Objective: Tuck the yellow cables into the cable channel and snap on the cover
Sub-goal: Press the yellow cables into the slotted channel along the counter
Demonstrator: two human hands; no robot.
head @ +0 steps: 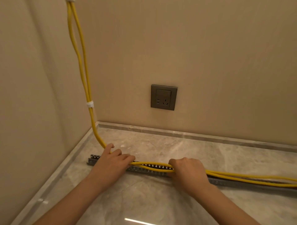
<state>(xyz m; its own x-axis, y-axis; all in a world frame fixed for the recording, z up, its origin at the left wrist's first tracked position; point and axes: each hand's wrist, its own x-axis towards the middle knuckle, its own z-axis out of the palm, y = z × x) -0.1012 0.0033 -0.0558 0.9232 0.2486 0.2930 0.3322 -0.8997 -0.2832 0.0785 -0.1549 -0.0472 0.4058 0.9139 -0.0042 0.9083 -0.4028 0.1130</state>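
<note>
Left hand (112,160) is pressing down on the cables (241,178) near the left end of the channel (94,159), with its fingers spreading mostly straight across them. Right hand (189,171) is gripping both cables further right, knuckles up and fingers curling round them.

1. Back wall (209,56) and left wall (24,80) are meeting in a corner at upper left.
2. Marble surface (160,200) is carrying the channel and is ending in a raised edge strip along both walls.
3. The channel, grey with slotted sides, is lying open on the surface, well apart from the back wall, and is running out of view at the right edge.
4. The two yellow cables are hanging down the corner, bending onto the surface, passing under the left hand and following the channel rightward.
   - Between the hands they are bowing apart over the slotted sides.
   - Right of the right hand they are riding along the top of the channel.
   - Under the hands, seating cannot be determined.
5. Socket (164,97) is sitting on the back wall above the channel.
6. White tie (90,104) is binding the hanging cables together; a second tie (70,0) is showing at the top edge.
</note>
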